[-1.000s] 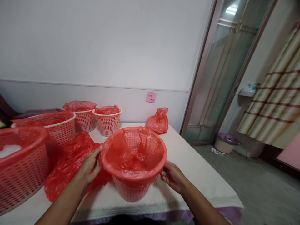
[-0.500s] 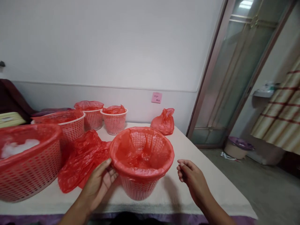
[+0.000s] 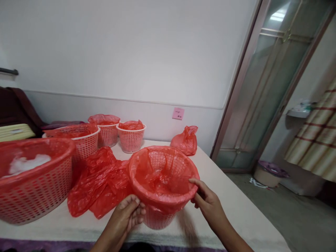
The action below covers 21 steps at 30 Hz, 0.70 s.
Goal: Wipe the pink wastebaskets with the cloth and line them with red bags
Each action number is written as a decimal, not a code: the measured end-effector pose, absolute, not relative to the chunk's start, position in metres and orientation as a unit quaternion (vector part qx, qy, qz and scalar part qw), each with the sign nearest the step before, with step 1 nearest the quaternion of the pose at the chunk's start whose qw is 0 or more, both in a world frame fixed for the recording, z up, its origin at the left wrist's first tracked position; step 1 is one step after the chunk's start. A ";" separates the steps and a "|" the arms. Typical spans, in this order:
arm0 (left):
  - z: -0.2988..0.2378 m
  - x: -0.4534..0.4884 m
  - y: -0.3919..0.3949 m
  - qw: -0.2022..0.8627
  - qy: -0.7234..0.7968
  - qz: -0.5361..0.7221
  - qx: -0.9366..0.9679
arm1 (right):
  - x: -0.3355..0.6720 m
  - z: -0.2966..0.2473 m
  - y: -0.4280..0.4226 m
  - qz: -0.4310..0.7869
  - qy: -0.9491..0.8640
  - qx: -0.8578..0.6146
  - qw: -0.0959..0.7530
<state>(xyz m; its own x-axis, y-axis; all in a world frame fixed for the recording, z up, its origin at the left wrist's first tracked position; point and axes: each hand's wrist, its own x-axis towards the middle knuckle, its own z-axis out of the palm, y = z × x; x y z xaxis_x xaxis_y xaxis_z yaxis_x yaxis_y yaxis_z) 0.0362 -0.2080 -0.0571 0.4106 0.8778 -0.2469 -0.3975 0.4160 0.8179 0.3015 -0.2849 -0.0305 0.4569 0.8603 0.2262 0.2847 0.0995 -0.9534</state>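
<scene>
A small round plastic basket (image 3: 159, 218) with latticed sides stands in front of me, near the table's front edge. Its inside is lined with a red plastic bag (image 3: 162, 199), folded outward over the rim all round. With curled fingers, my left hand (image 3: 128, 214) pinches at the bag's folded edge on the lower left front. My right hand (image 3: 207, 201) is closed on the bag-covered rim at the right, fingertips over the top and thumb below. Left of the basket, touching or nearly touching it, lies a crumpled heap of red plastic bags (image 3: 99, 185).
At the left stands a large lined basket (image 3: 39, 196) with white material inside. Behind it are three smaller lined baskets: one (image 3: 86, 145), another (image 3: 108, 134) and a third (image 3: 131, 140). A bunched red bag (image 3: 186, 141) sits at the back right of the white-covered table (image 3: 236, 217).
My right hand has come in from the right and taken hold of the rim. My left hand has shifted from the left rim to lower front, its fingers now curled.
</scene>
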 end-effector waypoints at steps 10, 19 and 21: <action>-0.015 0.021 -0.185 0.634 0.393 0.499 0.442 | 0.299 -0.039 -0.285 0.256 -0.464 -0.580 0.618; -0.018 0.036 -0.179 0.694 0.370 0.436 0.438 | 0.299 -0.037 -0.291 0.264 -0.491 -0.567 0.607; -0.022 0.032 -0.180 0.704 0.362 0.443 0.422 | 0.298 -0.038 -0.292 0.271 -0.496 -0.562 0.604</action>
